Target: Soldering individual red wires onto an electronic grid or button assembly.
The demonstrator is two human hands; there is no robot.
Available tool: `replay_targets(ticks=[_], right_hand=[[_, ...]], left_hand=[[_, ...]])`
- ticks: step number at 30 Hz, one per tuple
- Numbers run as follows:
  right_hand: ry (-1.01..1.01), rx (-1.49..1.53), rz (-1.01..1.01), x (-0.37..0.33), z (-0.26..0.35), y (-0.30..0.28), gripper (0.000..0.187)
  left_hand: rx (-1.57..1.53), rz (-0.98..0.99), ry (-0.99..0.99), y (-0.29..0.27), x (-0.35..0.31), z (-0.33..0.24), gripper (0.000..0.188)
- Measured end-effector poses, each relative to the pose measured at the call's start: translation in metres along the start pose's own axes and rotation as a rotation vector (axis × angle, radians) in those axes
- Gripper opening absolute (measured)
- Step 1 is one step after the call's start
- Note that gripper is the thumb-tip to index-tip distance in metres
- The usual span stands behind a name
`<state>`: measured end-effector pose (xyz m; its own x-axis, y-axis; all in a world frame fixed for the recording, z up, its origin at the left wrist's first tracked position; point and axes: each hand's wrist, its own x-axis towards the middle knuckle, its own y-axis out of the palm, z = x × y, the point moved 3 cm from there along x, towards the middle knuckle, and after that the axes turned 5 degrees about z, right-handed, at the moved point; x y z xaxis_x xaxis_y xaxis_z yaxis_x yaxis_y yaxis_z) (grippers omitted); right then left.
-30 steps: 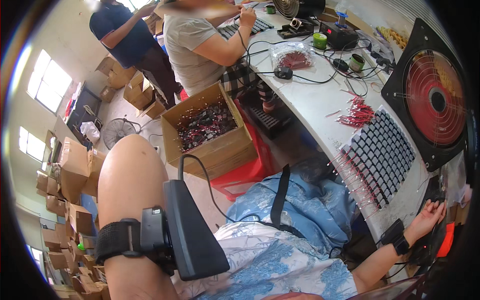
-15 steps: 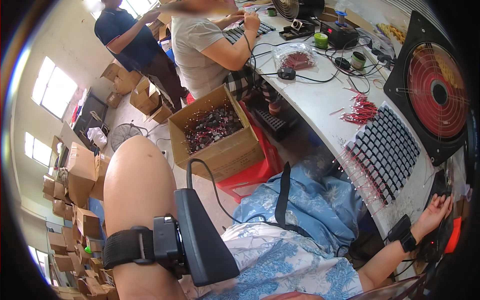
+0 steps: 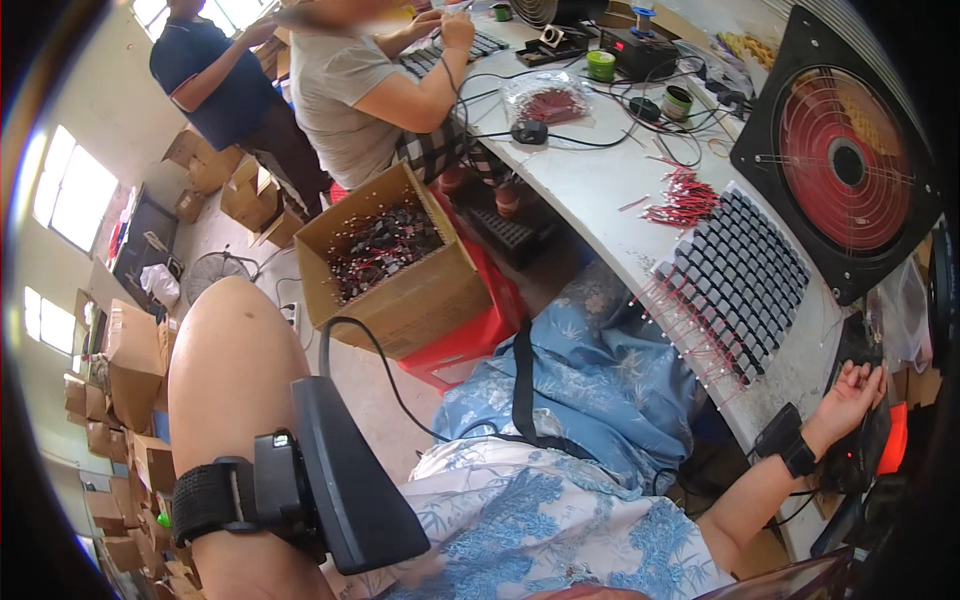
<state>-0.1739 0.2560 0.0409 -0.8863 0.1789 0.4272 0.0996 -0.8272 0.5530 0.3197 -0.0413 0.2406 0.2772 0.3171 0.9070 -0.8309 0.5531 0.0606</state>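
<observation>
My right hand (image 3: 850, 398) rests palm up, fingers loosely curled and apart, by a dark object at the table's right edge. Nothing shows in it. A black band with a small device (image 3: 797, 455) is on that wrist. My left arm (image 3: 235, 370) is bent close to the view, with a strapped black device (image 3: 350, 480) on it; the left hand is out of sight. On the table lies a panel of black and grey blocks (image 3: 735, 280) in rows, red wires (image 3: 672, 318) sticking out along its near-left side. A pile of red wires with white ends (image 3: 685, 197) touches its far corner.
A black-framed fan (image 3: 762, 165) stands behind the panel. An open carton (image 3: 400, 305) of wired parts sits on a red stool (image 3: 450, 362). Past it, one person (image 3: 350, 110) works seated, another (image 3: 215, 75) stands. Cables cross the white table (image 3: 590, 210); cartons (image 3: 135, 350) are stacked left.
The whole view has shifted, so the table, carton and people sit farther left and slightly higher. My right hand stays by the table edge, its fingers a little more curled.
</observation>
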Motion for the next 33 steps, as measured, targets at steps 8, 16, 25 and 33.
replay_targets(ticks=[8, 16, 25, 33], right_hand=[[0.007, 0.013, 0.051, 0.000, -0.003, 0.000, 0.023], [0.005, -0.021, 0.015, 0.000, -0.001, 0.000, 0.023], [-0.029, -0.028, -0.023, -0.003, 0.001, 0.004, 0.022], [0.021, -0.057, 0.022, 0.013, -0.009, -0.033, 0.025]], left_hand=[[-0.001, 0.002, 0.034, 0.008, -0.004, 0.000, 0.015], [0.023, -0.024, 0.046, 0.008, -0.004, 0.001, 0.016], [0.034, -0.047, 0.069, 0.012, -0.003, 0.004, 0.018], [0.130, -0.083, 0.151, 0.021, 0.002, 0.010, 0.019]])
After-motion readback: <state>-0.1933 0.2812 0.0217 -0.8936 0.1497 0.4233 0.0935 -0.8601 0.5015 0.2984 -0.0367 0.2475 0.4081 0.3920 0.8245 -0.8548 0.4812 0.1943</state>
